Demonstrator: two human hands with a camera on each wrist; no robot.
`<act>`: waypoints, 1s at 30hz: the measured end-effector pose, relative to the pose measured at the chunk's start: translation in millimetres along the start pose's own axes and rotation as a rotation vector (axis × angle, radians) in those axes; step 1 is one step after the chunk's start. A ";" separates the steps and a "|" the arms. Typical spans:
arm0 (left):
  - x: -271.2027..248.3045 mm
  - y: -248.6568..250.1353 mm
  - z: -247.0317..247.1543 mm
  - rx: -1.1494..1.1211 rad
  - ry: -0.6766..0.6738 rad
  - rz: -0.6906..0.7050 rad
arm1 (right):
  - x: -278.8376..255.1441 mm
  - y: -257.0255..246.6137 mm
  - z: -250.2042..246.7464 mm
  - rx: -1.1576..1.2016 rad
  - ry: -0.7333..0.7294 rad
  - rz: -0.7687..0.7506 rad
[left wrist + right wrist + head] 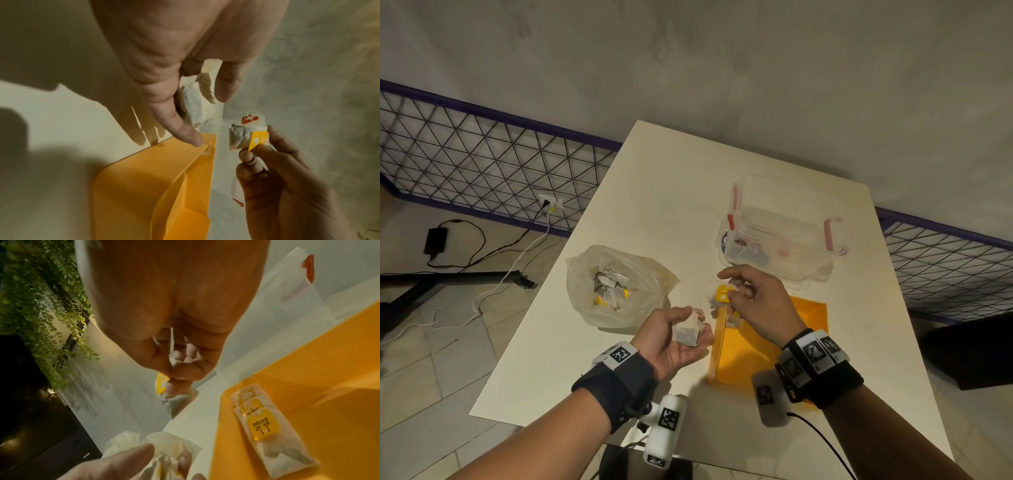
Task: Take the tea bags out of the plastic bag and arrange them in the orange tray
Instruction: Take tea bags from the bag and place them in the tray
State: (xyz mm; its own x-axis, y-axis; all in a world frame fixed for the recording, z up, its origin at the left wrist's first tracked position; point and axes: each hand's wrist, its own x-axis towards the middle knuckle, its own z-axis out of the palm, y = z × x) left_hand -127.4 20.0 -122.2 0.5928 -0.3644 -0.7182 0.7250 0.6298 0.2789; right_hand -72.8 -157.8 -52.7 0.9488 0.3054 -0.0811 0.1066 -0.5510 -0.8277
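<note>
A crumpled clear plastic bag (616, 287) lies open on the white table with several tea bags inside. To its right stands the orange tray (804, 318), and a tea bag with a yellow RELAX tag (273, 434) lies in its near-left corner. My left hand (693, 334) is turned palm up between bag and tray, its fingers curled round a small bunch of tea bags (193, 104). Above the tray's far-left corner my right hand (731, 291) pinches one tea bag with a yellow tag (244, 136) between thumb and fingertips.
A clear plastic box with red clips (780, 233) stands just behind the tray, with small items inside. The table's left edge (544, 284) runs close to the plastic bag. A wire fence, cables and a dark block (969, 353) lie on the floor around.
</note>
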 end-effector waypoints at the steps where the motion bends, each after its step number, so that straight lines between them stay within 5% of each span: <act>1: 0.1 0.1 -0.3 -0.002 -0.001 -0.004 | 2.0 1.8 -1.7 -0.022 0.017 0.017; 12: 3.9 -4.3 -10.1 0.012 0.012 0.009 | 5.9 9.1 -22.6 -0.162 0.060 0.118; 17: 2.4 -4.4 -9.8 0.001 -0.001 0.015 | 7.9 11.3 -30.7 0.049 0.046 0.215; 21: 2.4 -3.8 -9.4 -0.013 -0.016 0.020 | 7.7 16.4 -34.9 -0.054 0.032 0.233; 30: 3.0 -4.4 -11.5 0.010 -0.003 0.024 | 1.9 19.5 -29.7 -0.353 -0.412 0.353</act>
State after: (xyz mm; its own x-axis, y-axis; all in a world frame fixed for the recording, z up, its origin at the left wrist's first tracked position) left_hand -132.9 24.1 -132.9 0.6113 -0.3512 -0.7092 0.7140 0.6313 0.3028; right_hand -60.1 -191.0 -52.5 0.7601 0.2933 -0.5799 -0.0334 -0.8736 -0.4856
